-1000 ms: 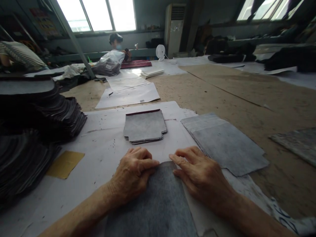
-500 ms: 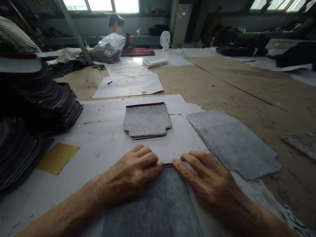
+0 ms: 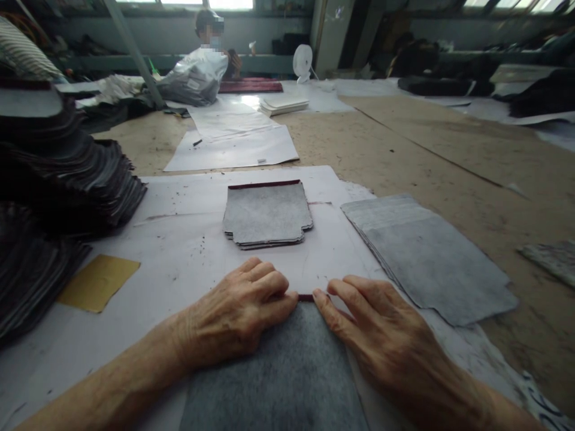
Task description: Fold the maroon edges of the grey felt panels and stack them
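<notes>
A grey fabric piece (image 3: pixel 287 371) lies flat in front of me, with a narrow dark red folded strip along its far edge. My left hand (image 3: pixel 242 305) rests on the left part of that edge, fingers curled and thumb pressing the fold. On the right part, my right hand (image 3: pixel 381 329) presses the fold with a fingertip, its other fingers bent and slightly apart. A short length of the red strip shows between the hands. Just beyond lies a small stack of notched grey pieces (image 3: pixel 269 215) with a red far edge.
More grey pieces (image 3: pixel 426 257) lie at the right. Tall stacks of dark fabric (image 3: pixel 76 173) stand at the left, near a yellow card (image 3: pixel 99 283). White sheets (image 3: pixel 238 149), a small fan (image 3: pixel 302 63) and a person (image 3: pixel 202 66) are farther back.
The view has tilted down slightly, so the background sits higher. Both hands remain at the folded edge in nearly the same pose.
</notes>
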`<state>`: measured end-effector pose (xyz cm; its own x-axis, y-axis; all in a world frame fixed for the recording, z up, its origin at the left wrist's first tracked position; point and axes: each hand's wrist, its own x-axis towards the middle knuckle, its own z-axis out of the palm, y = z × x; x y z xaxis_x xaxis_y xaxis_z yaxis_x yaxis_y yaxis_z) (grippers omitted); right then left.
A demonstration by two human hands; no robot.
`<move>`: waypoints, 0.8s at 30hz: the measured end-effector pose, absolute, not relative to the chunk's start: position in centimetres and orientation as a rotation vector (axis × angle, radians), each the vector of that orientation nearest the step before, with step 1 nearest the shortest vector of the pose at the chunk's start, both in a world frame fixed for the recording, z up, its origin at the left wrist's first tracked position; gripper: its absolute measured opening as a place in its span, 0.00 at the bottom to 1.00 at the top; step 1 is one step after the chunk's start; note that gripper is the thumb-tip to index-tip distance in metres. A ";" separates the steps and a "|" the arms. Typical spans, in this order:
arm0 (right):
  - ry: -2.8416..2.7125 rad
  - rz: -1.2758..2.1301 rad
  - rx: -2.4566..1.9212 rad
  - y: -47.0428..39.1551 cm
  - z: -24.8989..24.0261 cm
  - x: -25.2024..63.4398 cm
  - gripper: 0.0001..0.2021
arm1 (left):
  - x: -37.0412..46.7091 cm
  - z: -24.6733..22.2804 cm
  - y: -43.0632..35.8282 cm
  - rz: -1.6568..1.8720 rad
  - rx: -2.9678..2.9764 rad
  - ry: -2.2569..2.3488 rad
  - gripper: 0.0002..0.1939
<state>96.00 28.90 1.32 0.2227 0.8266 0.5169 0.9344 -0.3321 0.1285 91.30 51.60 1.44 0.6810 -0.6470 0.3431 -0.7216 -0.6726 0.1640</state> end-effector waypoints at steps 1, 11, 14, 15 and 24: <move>-1.654 -0.767 -2.283 28.9 1.3 95.9 0.16 | 91.3 1.5 51.6 0.368 2.611 -1.091 0.14; -1.582 -0.689 -2.360 28.1 1.5 96.4 0.17 | 91.3 1.7 51.2 0.361 2.606 -1.114 0.17; -1.470 -0.582 -2.345 27.8 1.2 96.9 0.15 | 91.4 1.7 51.2 0.336 2.638 -1.106 0.18; -1.427 -0.545 -2.329 27.7 1.1 97.1 0.14 | 91.4 1.7 51.2 0.331 2.649 -1.103 0.18; -1.277 -0.541 -2.227 28.3 2.1 96.9 0.13 | 91.3 1.7 51.2 0.346 2.680 -1.099 0.16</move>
